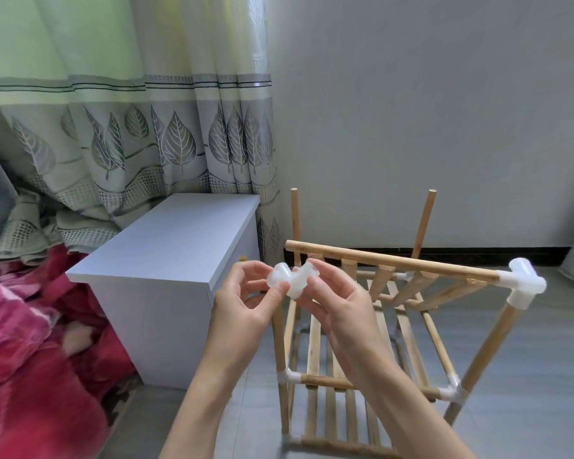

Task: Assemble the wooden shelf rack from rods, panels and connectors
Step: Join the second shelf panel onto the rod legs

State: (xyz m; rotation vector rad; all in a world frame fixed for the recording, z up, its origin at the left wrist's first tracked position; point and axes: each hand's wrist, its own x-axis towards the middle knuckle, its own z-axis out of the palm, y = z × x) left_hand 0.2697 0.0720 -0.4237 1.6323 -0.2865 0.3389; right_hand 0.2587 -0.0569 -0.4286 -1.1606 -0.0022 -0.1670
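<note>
Pinching a white connector (292,282) between them, both hands meet above the near-left corner of the rack (371,329). The left hand (246,306) grasps the connector's left socket with thumb and forefinger; the right hand (342,306) grasps its right end with thumb and fingertips, which cover part of it, so its full shape is hard to make out. The rack stands on the grey floor (527,376) right of a white cabinet (166,260). Its top rail (391,261) ends at the right in another white connector (524,283); the rail's left end is bare. Two rods (423,223) stick up at the far side, uncapped. The right forearm hides part of the middle slatted shelf, and the lowest shelf is cut off by the bottom edge. Small white joints (289,376) show at the middle shelf's near corners. A red blanket (30,359) lies at left, blurred, and a leaf-patterned curtain (130,127) hangs behind the cabinet.
</note>
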